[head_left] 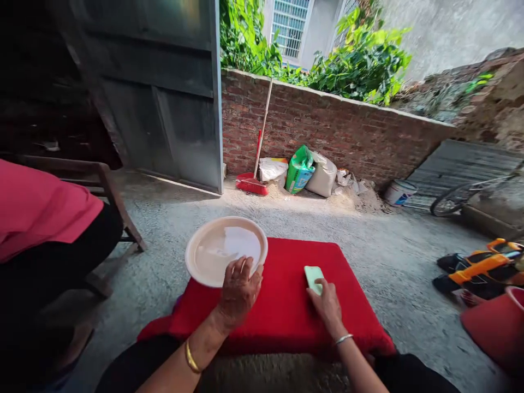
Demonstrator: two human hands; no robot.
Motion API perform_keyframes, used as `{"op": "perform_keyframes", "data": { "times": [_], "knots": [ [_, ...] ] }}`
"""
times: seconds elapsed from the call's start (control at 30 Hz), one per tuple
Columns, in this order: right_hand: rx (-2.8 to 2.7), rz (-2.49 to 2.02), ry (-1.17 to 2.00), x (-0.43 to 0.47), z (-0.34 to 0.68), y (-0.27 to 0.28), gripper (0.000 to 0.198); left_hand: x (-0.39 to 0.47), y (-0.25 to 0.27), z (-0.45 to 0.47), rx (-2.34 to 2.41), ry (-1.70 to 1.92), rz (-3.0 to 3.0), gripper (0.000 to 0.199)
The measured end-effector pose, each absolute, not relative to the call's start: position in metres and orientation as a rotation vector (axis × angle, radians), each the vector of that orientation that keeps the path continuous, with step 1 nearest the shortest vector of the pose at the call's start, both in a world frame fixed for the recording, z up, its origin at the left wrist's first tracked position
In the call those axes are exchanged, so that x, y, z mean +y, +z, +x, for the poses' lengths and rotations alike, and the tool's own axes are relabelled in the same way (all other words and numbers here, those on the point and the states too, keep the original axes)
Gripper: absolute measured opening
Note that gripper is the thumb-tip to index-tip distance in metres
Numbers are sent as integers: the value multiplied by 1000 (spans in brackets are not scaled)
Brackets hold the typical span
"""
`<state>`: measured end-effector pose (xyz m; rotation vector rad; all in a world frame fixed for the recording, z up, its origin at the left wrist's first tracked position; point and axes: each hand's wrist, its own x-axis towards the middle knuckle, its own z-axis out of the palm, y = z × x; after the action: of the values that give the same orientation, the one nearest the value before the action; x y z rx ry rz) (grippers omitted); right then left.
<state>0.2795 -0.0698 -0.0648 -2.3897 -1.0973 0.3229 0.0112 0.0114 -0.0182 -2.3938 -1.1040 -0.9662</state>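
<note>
A cream plastic basin of water stands on the left part of a low table covered with red cloth. My left hand is over the basin's near right rim, fingers apart and slightly bent; whether the fingertips touch the water is unclear. On the right of the cloth lies a pale green rectangular bar. My right hand grips its near end between thumb and fingers. The hand covers that end.
At left, a person in a pink top sits on a wooden chair. Beyond are a metal door, a red broom, sacks and a brick wall. A red bucket and an orange-black object are at right.
</note>
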Motion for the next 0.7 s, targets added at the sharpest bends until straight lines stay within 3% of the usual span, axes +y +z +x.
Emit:
{"op": "perform_keyframes", "data": {
  "times": [0.17, 0.27, 0.5, 0.7],
  "knots": [
    [-1688, -1783, 722, -70, 192, -85, 34, 25, -17, -1, -1365, -689, -2485, 28],
    [-1316, -1913, 623, -58, 229, -78, 32, 25, -26, 1, -1428, -567, -2626, 26],
    [-620, -2339, 185, -41, 382, -38, 50, 26, -24, 5, -1535, -379, -2774, 21],
    [-903, -2264, 357, -15, 310, -61, 40, 25, -23, 2, -1499, -369, -2746, 22]
  ]
}}
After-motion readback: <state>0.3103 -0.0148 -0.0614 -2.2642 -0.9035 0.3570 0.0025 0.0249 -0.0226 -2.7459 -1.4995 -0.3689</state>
